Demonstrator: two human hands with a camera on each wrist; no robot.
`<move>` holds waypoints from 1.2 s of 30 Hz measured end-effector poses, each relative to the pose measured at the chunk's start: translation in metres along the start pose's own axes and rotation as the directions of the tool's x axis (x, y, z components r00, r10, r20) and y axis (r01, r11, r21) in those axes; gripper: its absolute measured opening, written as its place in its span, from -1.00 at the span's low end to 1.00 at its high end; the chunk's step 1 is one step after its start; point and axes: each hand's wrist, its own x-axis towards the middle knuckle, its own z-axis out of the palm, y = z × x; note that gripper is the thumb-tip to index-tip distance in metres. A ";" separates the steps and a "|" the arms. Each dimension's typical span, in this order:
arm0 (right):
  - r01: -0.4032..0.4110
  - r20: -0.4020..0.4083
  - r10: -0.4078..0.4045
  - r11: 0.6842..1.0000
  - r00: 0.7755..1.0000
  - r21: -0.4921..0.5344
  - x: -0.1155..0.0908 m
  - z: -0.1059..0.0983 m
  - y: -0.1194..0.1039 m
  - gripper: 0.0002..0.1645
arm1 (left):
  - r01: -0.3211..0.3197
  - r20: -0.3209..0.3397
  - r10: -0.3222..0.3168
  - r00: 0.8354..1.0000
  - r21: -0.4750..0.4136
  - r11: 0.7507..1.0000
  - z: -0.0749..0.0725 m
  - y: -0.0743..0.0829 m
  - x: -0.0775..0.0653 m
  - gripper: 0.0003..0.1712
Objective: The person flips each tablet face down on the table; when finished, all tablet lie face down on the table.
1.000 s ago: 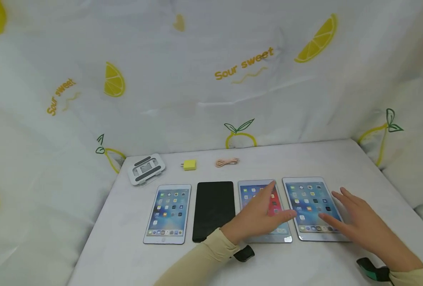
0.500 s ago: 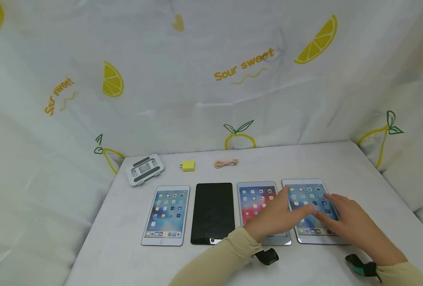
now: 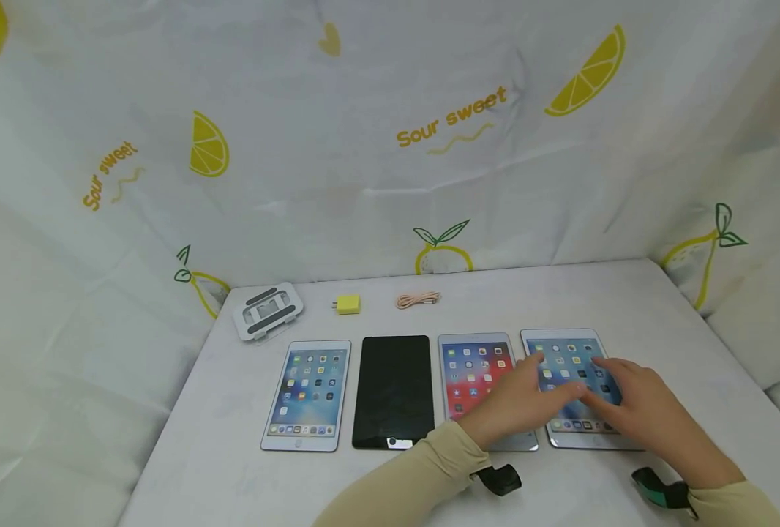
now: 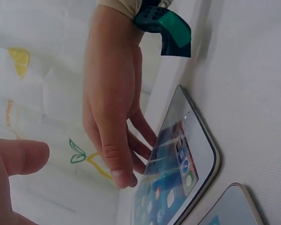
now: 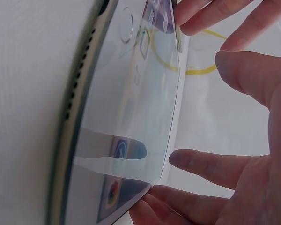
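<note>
Both hands are over the rightmost white tablet (image 3: 568,424), which lies flat with its home screen lit. My left hand (image 3: 515,402) reaches across from the left, fingers spread, index fingertip over the tablet's left part. My right hand (image 3: 647,410) comes from the right, with its thumb pointing left and its index finger over the screen. The two thumb tips almost meet in the head view. In the right wrist view, lower fingers (image 5: 192,201) of the right hand reach the tablet's edge. The left forearm partly hides a second white tablet (image 3: 472,366) with a red-blue screen.
Left of these lie a black tablet (image 3: 393,388) with a dark screen and another lit white tablet (image 3: 307,395). Behind stand a grey-white folding stand (image 3: 268,313), a yellow charger plug (image 3: 347,304) and a coiled pink cable (image 3: 418,299). A lemon-print curtain (image 3: 331,197) backs the table.
My left hand has moved right from the red-blue tablet to the rightmost one. My right hand has shifted slightly left over it. The tablets stay in place.
</note>
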 end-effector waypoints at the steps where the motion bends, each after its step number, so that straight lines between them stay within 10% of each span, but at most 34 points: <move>1: -0.002 0.000 0.002 1.000 1.000 -0.002 -0.001 0.000 0.000 0.03 | 0.002 -0.002 -0.002 1.000 0.007 1.000 0.001 0.000 0.000 -0.12; 36: -0.021 0.052 0.021 1.000 0.998 0.007 -0.004 -0.008 -0.004 0.08 | 0.007 -0.094 -0.024 0.995 -0.170 0.985 0.005 -0.002 -0.003 -0.28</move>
